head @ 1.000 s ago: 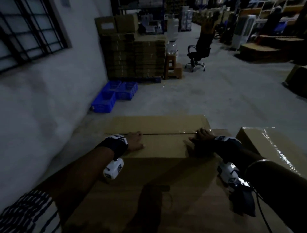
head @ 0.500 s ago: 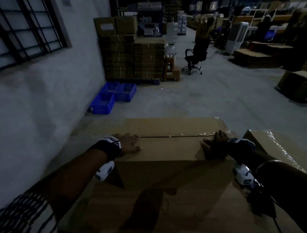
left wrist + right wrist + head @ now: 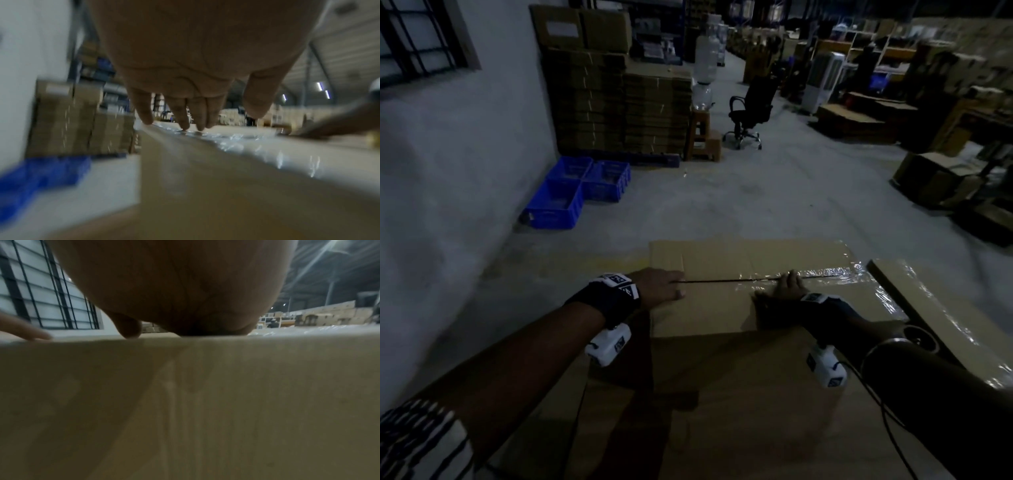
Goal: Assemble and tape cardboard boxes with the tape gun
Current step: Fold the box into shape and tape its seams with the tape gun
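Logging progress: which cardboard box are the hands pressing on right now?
The big box directly in front, with the dark centre seam: left hand and right hand lie flat on its flaps. The tape-glossed box to the right is untouched.

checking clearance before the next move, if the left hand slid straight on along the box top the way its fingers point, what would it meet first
Probably the right hand. The left hand lies flat on the brown cardboard box, fingers pointing along the glossy taped seam toward it, with only bare flap between. Depth is uncertain.
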`<state>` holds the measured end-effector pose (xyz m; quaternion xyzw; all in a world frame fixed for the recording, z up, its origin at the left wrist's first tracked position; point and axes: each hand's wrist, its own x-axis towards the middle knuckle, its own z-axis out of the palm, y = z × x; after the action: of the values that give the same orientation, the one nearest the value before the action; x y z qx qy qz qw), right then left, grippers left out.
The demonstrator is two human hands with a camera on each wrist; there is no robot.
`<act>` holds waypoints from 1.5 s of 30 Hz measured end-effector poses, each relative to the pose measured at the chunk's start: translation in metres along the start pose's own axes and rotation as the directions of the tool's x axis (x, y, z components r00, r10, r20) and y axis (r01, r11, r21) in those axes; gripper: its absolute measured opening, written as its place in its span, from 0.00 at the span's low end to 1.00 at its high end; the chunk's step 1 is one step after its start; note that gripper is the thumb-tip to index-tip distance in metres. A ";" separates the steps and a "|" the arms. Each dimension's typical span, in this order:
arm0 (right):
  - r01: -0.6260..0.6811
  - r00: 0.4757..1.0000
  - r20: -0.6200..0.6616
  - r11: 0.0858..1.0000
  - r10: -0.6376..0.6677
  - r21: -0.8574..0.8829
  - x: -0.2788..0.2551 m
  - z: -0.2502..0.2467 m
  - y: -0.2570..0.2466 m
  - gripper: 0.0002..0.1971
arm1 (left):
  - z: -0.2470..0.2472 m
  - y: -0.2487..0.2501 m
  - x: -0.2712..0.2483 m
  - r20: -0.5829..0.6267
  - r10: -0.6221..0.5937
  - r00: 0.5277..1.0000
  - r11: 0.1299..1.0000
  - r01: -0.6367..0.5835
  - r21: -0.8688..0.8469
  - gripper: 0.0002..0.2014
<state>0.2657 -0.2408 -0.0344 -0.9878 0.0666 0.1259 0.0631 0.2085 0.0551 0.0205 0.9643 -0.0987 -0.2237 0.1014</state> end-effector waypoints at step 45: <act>0.731 0.667 0.250 0.681 -0.702 -0.039 -0.114 0.022 -0.091 0.69 | 0.061 -0.004 -0.088 -0.249 0.074 0.966 0.977 -0.021 0.212 0.64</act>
<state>0.1644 -0.1353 -0.0167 -0.9162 -0.3435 0.2008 0.0469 0.1043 0.0704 0.0026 0.9877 -0.1308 -0.0836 0.0177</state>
